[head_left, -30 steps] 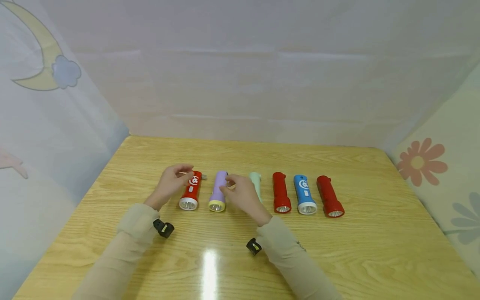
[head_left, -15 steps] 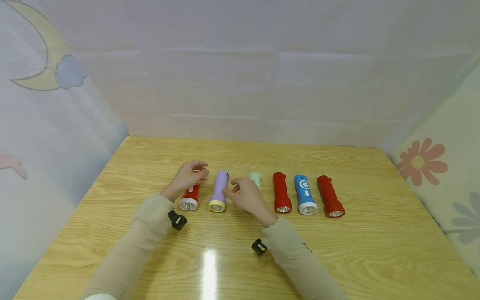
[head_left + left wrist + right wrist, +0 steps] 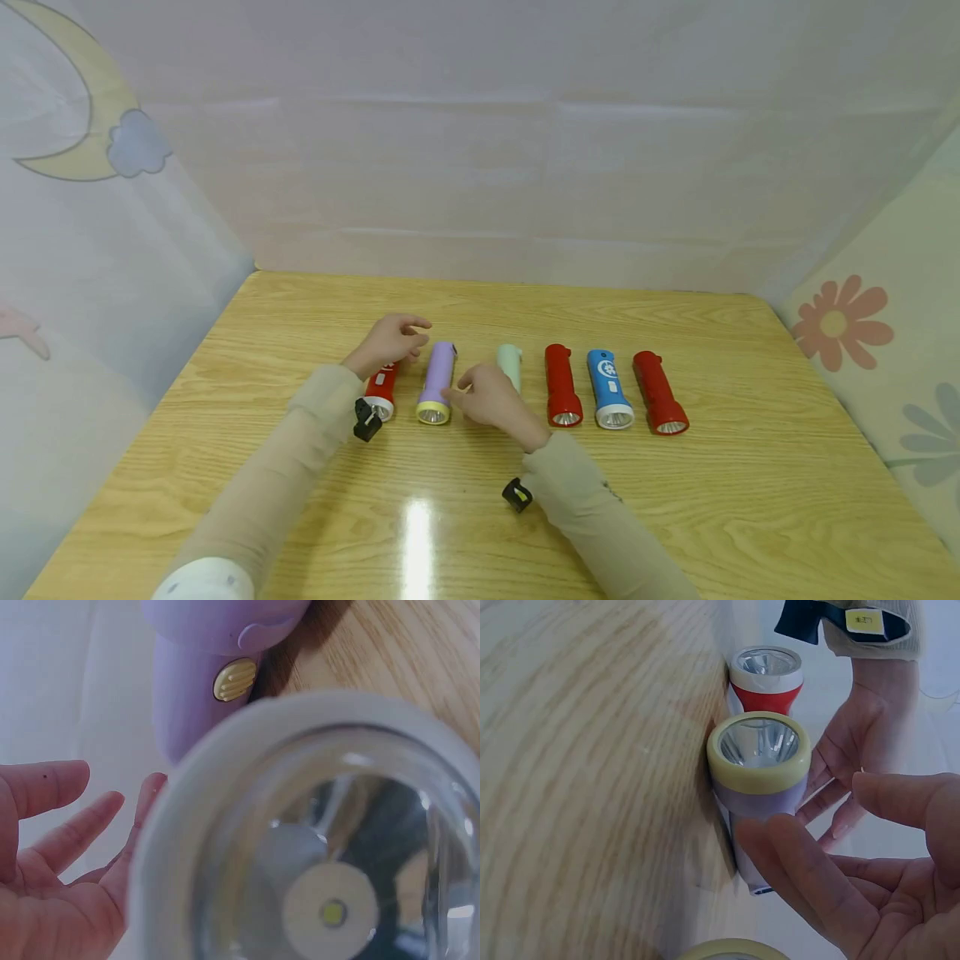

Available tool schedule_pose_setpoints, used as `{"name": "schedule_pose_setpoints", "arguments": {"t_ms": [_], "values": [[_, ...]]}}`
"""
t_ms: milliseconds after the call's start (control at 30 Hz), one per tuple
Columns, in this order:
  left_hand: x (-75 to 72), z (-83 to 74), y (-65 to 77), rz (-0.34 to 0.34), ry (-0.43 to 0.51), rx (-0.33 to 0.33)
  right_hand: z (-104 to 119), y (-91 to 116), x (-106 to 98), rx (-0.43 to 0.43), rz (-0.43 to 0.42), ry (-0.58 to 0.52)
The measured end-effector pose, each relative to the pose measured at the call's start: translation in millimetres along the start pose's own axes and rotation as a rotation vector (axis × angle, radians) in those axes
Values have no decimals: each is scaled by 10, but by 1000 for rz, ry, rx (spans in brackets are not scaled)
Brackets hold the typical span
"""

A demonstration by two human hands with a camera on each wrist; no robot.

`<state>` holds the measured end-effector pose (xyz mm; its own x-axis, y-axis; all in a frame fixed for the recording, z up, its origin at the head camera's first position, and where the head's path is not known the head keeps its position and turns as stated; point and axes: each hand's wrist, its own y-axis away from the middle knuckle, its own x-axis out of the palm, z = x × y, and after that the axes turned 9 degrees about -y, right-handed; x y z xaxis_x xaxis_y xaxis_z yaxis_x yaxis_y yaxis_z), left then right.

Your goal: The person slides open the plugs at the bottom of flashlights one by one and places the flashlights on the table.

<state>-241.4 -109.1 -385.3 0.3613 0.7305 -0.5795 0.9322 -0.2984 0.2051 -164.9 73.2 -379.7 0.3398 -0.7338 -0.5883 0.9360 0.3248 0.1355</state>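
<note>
My left hand [image 3: 387, 342] hovers over the back end of a red flashlight [image 3: 381, 388] with a white rim, partly covering it, fingers loosely spread. In the left wrist view that flashlight's white-rimmed lens [image 3: 330, 911] fills the front, beside relaxed left fingers [image 3: 82, 829]. A purple flashlight [image 3: 439, 371] with a yellow rim lies between the hands. My right hand [image 3: 495, 398], fingers lightly bent and apart, is beside its head and covers part of a mint flashlight [image 3: 509, 362]. Whether the right fingertips touch the purple flashlight, I cannot tell. Neither hand grips anything.
Farther right in the row lie a red flashlight [image 3: 562, 379], a blue flashlight [image 3: 609, 387] with a white rim, and another red flashlight [image 3: 658, 390]. The wooden table [image 3: 757, 492] is bordered by a pale cloth backdrop [image 3: 480, 167] behind and at both sides.
My left hand has moved right and slightly away along the red flashlight's back end. My right hand has shifted slightly nearer and to the right. The flashlights lie where they were.
</note>
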Motion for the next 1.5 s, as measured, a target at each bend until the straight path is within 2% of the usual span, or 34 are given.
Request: {"name": "schedule_pose_setpoints", "arguments": {"t_ms": [133,300,567,700,900,1133,1500], "values": [[10,-4,-54,14,-36,-1,-15,-17,45,29,0,7],[35,-30,-98,24,-63,-15,-43,-46,107,-2,-27,44],[123,2,-174,55,-126,-4,-48,-50,151,-15,10,20],[155,-1,-172,55,-128,-2,-49,-55,167,-25,16,7],[189,21,-179,49,-172,-5,-65,-72,215,20,22,-46],[212,41,-209,35,-208,-5,-63,-90,244,46,15,-32],[198,-18,-181,16,-272,37,-45,-101,234,82,45,-50]]}}
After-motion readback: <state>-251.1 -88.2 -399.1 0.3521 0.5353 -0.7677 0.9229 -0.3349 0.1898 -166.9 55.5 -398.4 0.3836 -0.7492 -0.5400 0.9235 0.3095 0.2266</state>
